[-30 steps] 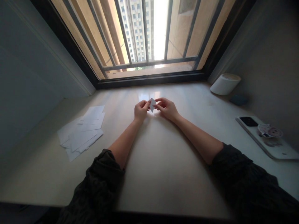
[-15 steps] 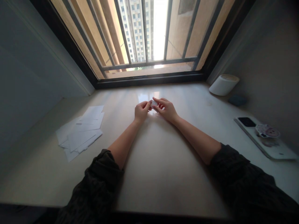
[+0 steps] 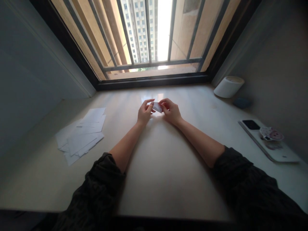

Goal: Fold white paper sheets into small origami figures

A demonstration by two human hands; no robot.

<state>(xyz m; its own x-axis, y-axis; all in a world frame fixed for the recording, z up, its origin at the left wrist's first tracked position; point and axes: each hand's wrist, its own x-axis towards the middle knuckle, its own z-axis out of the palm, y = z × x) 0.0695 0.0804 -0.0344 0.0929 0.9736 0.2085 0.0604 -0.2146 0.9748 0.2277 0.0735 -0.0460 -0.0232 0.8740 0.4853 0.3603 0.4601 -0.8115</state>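
A small piece of folded white paper (image 3: 157, 107) is held between my two hands, just above the pale sill. My right hand (image 3: 171, 110) pinches its right side between thumb and fingers. At the left edge, the thumb of my left hand (image 3: 144, 113) touches the paper; the index finger is stretched out above it and other fingers curl behind. The paper shows slanted edges, though its full shape is partly covered by fingers. To the left lies a loose spread of white paper sheets (image 3: 84, 141), apart from both hands.
A barred window (image 3: 154, 77) borders the far side of the sill (image 3: 168, 179). Over on the right stand a white cylindrical object (image 3: 228, 87) and a dark bluish lump (image 3: 242, 102). Nearer lies a white phone (image 3: 279, 152) with a cartoon grip (image 3: 271, 133) on its back.
The left index finger has lifted from its pinch and stretched out. My right fingers have closed on the paper, and more of its white surface shows. The view has shifted slightly.
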